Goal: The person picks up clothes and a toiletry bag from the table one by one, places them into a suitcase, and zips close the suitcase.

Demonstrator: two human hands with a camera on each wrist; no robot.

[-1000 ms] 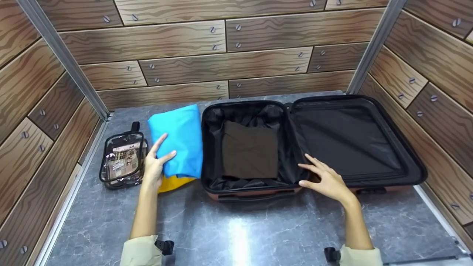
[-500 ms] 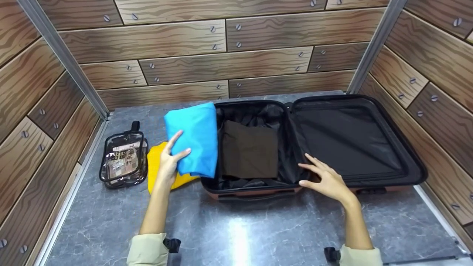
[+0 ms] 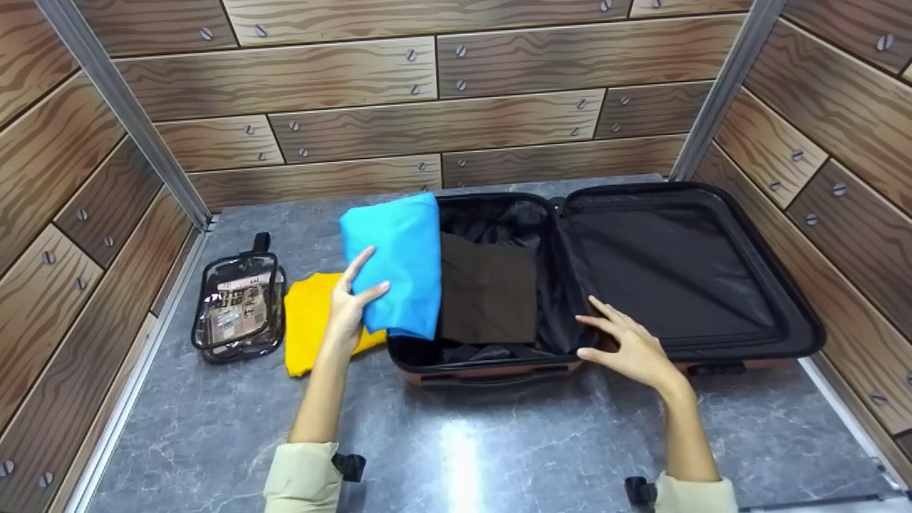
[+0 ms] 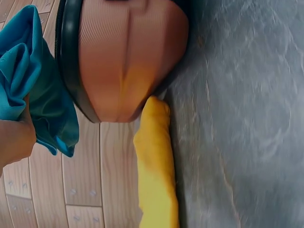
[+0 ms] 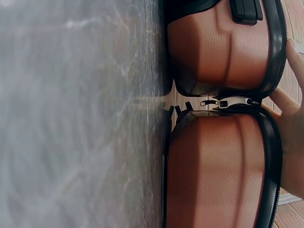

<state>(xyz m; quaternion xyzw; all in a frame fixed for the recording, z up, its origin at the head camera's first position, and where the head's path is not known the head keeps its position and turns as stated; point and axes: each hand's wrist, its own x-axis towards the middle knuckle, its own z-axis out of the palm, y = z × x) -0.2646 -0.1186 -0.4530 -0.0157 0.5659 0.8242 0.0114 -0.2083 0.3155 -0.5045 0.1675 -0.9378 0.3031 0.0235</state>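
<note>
My left hand [image 3: 347, 313] grips a folded blue cloth [image 3: 400, 263] by its left side, thumb and a finger on top. In the head view the cloth overlaps the left rim of an open suitcase [image 3: 491, 367]; the left wrist view shows it raised above the table. A folded dark brown cloth [image 3: 491, 292] lies inside the suitcase, its left part hidden by the blue one. My right hand [image 3: 630, 353], fingers spread, is at the suitcase's hinge side, near the front corner where the two halves meet. A folded yellow cloth [image 3: 308, 328] lies below my left hand.
A clear zip pouch [image 3: 235, 306] with black trim and packets inside lies at the left. The suitcase's lid half [image 3: 670, 271] lies flat at the right, close to the side wall. Wood-patterned walls enclose the grey marbled table [image 3: 541, 442] at the back and sides.
My left hand has carried the blue cloth rightward, from above the yellow cloth to over the suitcase's left edge. More of the yellow cloth shows now. My right hand has stayed in place.
</note>
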